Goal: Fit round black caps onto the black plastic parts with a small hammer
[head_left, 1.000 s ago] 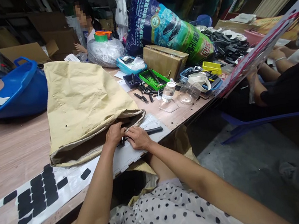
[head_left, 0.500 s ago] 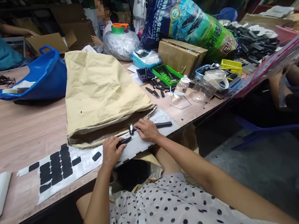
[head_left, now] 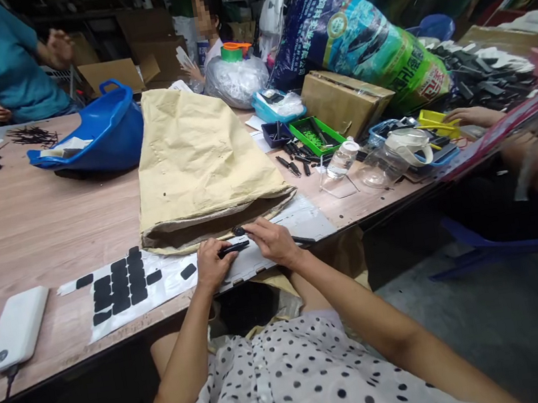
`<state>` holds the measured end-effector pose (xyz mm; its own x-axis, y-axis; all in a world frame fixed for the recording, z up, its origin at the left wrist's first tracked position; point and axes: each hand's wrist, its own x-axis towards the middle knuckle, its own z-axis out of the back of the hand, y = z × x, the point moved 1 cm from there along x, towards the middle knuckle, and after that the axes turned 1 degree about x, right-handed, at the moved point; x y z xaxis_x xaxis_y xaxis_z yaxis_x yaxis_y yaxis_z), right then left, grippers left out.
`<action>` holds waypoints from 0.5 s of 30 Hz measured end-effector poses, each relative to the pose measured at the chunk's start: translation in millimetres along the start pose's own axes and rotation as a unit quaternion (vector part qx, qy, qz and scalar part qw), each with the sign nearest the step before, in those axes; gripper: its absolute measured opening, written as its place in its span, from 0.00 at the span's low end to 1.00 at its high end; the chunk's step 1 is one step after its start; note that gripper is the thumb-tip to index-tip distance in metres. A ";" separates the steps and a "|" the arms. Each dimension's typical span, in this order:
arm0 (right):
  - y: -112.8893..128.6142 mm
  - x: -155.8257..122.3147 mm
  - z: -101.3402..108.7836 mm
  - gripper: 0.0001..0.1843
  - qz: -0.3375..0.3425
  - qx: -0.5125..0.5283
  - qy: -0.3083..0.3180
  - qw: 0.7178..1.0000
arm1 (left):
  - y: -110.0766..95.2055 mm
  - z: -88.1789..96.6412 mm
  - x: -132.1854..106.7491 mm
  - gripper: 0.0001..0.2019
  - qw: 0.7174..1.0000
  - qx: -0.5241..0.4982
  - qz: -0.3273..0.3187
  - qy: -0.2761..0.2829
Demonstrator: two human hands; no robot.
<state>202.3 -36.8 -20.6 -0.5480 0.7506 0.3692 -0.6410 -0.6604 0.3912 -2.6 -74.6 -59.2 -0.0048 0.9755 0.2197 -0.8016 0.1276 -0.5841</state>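
My left hand (head_left: 213,263) is closed around a slim black piece (head_left: 235,247) at the table's front edge. The piece lies low over a pale grey board (head_left: 252,262), and its exact kind is too small to tell. Just to the right, my right hand (head_left: 275,239) grips a small hammer (head_left: 304,240). The hammer's black handle sticks out to the right beneath my wrist, while its dark head shows by my fingertips, close to the far end of the black piece. Left of my hands, a white sheet (head_left: 132,316) carries several black rounded pads (head_left: 137,278).
A large yellowish bag (head_left: 201,151) lies with its mouth toward my hands. Beyond are a blue scoop-shaped basin (head_left: 93,143), a green tray (head_left: 314,135), a clear bottle (head_left: 342,158) and a carton (head_left: 345,101). A white power bank (head_left: 18,330) lies left. Other people sit around the table.
The view has swung left, so things appear further right. My right hand has turned the hammer, whose head now sits at my fingertips. The left hand keeps the black piece.
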 end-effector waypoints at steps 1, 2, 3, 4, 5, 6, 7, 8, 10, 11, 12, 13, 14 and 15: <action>8.4 -0.9 0.2 0.18 0.006 0.007 0.009 1.000 | 0.1 -0.2 0.3 0.05 1.000 0.001 0.002 0.001; 16.0 -1.7 0.1 0.18 0.010 0.008 0.017 1.000 | 0.0 -0.3 0.5 0.05 1.000 0.002 0.004 0.002; 22.4 -2.5 -0.2 0.19 0.013 0.007 0.023 1.000 | -0.3 -0.3 0.8 0.05 1.000 0.003 0.007 0.005; 27.3 -3.3 -0.8 0.19 0.014 0.003 0.028 1.000 | -0.6 -0.3 1.1 0.05 1.000 0.002 0.009 0.007; 30.7 -4.2 -1.7 0.19 0.011 -0.003 0.032 0.999 | -1.1 -0.3 1.4 0.05 1.000 0.001 0.011 0.009; 32.8 -5.0 -2.9 0.19 0.006 -0.010 0.037 0.999 | -1.6 -0.4 1.6 0.05 1.000 -0.001 0.012 0.009; 33.7 -5.7 -4.3 0.19 -0.002 -0.019 0.045 0.999 | -2.0 -0.6 1.7 0.04 1.000 -0.002 0.013 0.008; 33.6 -6.4 -5.7 0.19 -0.011 -0.027 0.055 0.998 | -2.4 -0.8 1.9 0.03 1.000 -0.003 0.015 0.005; 31.6 -7.1 -7.6 0.17 -0.029 -0.038 0.071 0.996 | -2.9 -1.4 1.9 0.02 1.000 -0.003 0.020 -0.001; 30.2 -7.2 -7.7 0.17 -0.036 -0.039 0.070 0.996 | -2.9 -1.7 1.9 0.02 1.000 -0.003 0.022 -0.004; 28.8 -7.3 -7.2 0.17 -0.040 -0.036 0.062 0.997 | -3.0 -2.0 1.9 0.02 1.000 -0.003 0.024 -0.007; 27.4 -7.5 -6.2 0.18 -0.042 -0.031 0.048 0.997 | -3.0 -2.3 1.9 0.03 1.000 -0.004 0.024 -0.008; 26.2 -8.0 -5.0 0.18 -0.041 -0.026 0.033 0.998 | -3.1 -2.5 1.9 0.03 1.000 -0.003 0.023 -0.009; 25.1 -8.8 -4.0 0.18 -0.039 -0.022 0.020 0.999 | -3.2 -2.5 1.9 0.03 1.000 -0.002 0.022 -0.009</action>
<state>188.9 -59.8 -17.4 -0.5154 0.8011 0.3044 -0.7059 -0.5983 0.3792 1.4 -72.6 -58.9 -0.0515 0.9767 0.2085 -0.7981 0.0853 -0.5965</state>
